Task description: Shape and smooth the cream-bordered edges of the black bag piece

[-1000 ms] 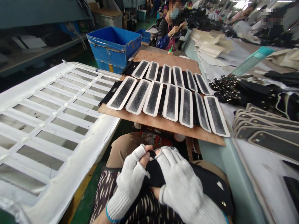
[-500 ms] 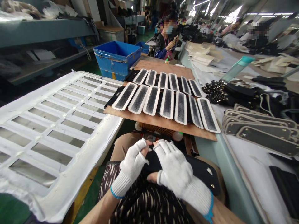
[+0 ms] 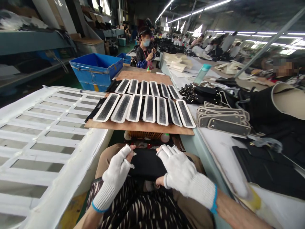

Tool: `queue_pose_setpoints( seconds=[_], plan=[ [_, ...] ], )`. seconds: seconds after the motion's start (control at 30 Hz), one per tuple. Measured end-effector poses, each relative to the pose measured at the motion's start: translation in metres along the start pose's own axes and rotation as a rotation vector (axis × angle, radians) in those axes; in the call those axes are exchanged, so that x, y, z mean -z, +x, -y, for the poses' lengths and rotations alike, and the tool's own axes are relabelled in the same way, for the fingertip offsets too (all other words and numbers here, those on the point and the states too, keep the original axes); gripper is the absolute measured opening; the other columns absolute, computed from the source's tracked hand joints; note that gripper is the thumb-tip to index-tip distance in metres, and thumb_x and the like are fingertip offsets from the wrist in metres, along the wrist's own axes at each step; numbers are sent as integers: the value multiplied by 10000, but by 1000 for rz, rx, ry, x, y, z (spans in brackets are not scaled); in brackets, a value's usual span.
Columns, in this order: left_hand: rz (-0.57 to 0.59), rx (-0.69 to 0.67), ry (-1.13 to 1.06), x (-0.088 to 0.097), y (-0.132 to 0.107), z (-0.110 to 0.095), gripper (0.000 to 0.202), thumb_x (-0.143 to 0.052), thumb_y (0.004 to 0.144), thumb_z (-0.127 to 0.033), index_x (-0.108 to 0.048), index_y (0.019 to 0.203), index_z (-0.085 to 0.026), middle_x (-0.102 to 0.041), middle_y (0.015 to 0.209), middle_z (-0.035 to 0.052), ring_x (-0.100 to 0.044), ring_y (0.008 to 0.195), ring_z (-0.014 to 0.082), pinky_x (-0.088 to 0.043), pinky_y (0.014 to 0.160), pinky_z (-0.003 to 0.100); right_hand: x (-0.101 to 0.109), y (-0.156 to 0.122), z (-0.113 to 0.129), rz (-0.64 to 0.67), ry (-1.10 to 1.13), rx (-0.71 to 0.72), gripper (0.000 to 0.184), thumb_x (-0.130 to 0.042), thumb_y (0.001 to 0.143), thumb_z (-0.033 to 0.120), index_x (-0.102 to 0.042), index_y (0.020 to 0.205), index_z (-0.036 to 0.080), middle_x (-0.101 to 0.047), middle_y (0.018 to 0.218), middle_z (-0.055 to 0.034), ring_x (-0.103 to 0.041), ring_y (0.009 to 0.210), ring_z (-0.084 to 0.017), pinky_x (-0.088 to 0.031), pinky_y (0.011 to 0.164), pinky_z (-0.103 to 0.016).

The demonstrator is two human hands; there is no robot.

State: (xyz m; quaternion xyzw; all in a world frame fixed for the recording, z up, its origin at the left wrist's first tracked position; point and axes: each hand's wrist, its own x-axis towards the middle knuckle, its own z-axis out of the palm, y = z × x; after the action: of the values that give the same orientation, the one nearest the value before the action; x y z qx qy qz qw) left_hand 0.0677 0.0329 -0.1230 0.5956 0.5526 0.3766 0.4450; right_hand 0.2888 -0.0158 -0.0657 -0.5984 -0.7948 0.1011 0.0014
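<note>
A flat black panel lies across the lap, between my two hands in white knit gloves with bare fingertips. My left hand is closed on its left end, thumb and fingers at the edge. Over the right part spreads my right hand, with fingertips near the far edge and the thumb at the near edge, gripping it. The panel's right end is hidden under that hand. Beyond, on a brown board, two rows of dark strips with white borders rest over black pieces.
To the left stands a white slatted frame, with a blue bin behind it. The right-hand table holds grey strap pieces, small metal parts, a teal bottle and black pieces. A masked person sits ahead.
The view has turned right and tilted up. The black panel, earlier mostly under and right of my right hand, now spans between both hands, and my left hand has hold of its end.
</note>
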Motion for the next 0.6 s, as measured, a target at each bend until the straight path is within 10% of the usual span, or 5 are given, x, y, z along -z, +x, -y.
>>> queue_pose_setpoints(
  seconds=[0.37, 0.5, 0.6],
  plan=[
    [5, -563, 814, 6, 6, -19, 364, -351, 979, -176, -700, 1077, -151, -731, 1084, 130, -676, 1011, 299, -553, 929, 486, -12, -9, -15, -91, 49, -1, 779, -859, 589, 507, -607, 1210, 110, -598, 1222, -153, -554, 1092, -333, -377, 1106, -512],
    [309, -713, 1011, -11, 0, -54, 346, -545, 946, -247, -639, 1260, -138, -653, 1306, 147, -609, 1179, 348, -474, 1059, 569, -14, -8, -15, -73, 0, 2, 702, -810, 619, 394, -588, 1220, 108, -596, 1236, -166, -561, 1103, -331, -381, 1096, -512],
    [622, -616, 1084, -32, -3, -78, 686, -723, 833, -474, -558, 1360, -66, -564, 1408, 200, -516, 1296, 388, -395, 1152, 554, -12, -7, -13, -37, -49, -21, 702, -783, 620, 359, -584, 1227, 71, -586, 1267, -200, -559, 1116, -348, -387, 1086, -516]
  ],
)
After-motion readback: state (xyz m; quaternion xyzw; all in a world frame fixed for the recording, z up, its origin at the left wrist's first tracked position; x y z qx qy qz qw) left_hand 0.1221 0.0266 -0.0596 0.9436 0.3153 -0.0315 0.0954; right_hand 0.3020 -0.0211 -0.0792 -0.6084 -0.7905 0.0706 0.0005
